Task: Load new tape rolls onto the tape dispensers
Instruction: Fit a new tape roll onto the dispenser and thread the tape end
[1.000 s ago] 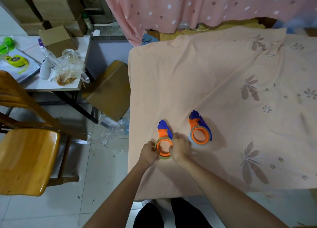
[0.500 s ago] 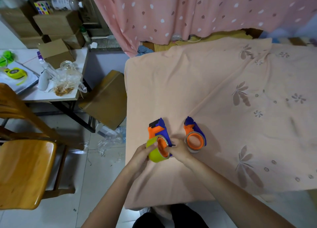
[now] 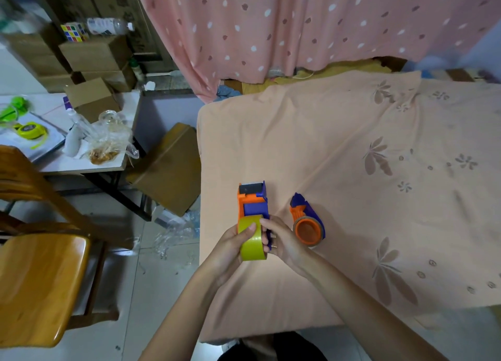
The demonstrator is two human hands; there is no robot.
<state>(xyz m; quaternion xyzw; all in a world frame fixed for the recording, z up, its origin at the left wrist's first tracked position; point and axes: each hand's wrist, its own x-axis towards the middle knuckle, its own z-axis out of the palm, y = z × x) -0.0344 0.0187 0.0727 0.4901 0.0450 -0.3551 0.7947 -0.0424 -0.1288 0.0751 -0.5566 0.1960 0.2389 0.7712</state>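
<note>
A: What do we have in our hands?

B: Our left hand (image 3: 230, 248) curls round the yellow-green tape roll (image 3: 252, 237), thumb lying across its outer face. The roll sits on the rear of the orange-and-purple dispenser (image 3: 253, 204), which stands tilted up, its dark cutter end pointing away from us.

A: And our right?

B: Our right hand (image 3: 284, 242) grips the purple side of that same dispenser, fingertips (image 3: 264, 222) touching the upper edge of the roll. The two hands are close together, one on either side of it, above the near-left part of the peach sheet (image 3: 352, 149).

A: Where is the other one?

B: The second dispenser (image 3: 307, 222) lies on the sheet just beside our right hand, a tape roll round its orange hub, purple nose pointing away.

A: How much room do we have around us?

B: The sheet's left edge runs just left of our left hand, with tiled floor (image 3: 162, 274) below it. To the right and ahead the sheet stretches broad and flat up to the pink spotted curtain (image 3: 298, 27). Its near edge falls away close to our forearms.

A: And past the left edge?

B: A cardboard box (image 3: 168, 170) leans beside the bed's corner, a wooden chair (image 3: 38, 279) stands well apart to the left, and beyond it a white desk (image 3: 108, 165) carries a crumpled plastic bag (image 3: 108, 141).
</note>
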